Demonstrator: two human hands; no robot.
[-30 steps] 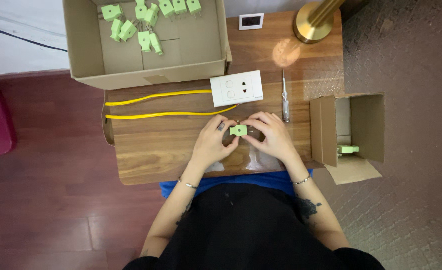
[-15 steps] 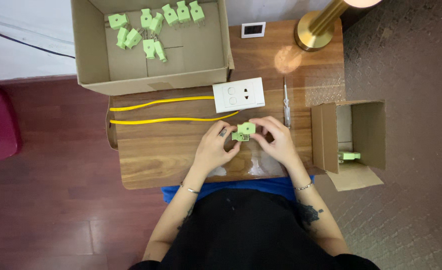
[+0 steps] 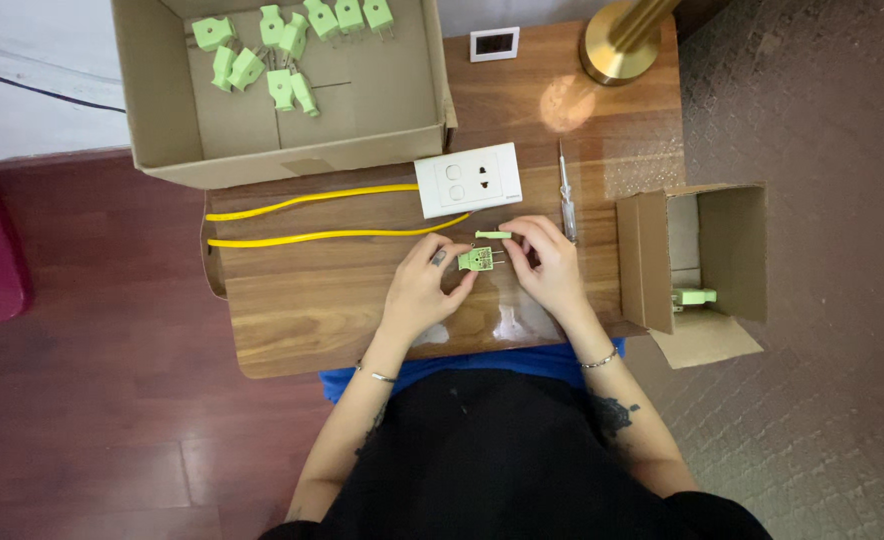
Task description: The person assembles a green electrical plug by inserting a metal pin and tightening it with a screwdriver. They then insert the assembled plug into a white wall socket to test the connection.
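Head view: left hand (image 3: 424,290) pinching green plug body (image 3: 475,260) over wooden table (image 3: 302,310); right hand (image 3: 550,262) gripping loose green cover piece (image 3: 493,235). Best kept level, prongs pointing right, halves squarely aligned.

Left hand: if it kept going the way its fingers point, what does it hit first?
Probably the yellow wire just beyond the fingertips, then the white socket plate. The left hand already holds the green plug; height above the table is unclear.

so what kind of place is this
Probably a home room used as a makeshift assembly spot: a small wooden table on wood flooring, a brass lamp base, and cardboard boxes of green plug parts beside a white wall socket.
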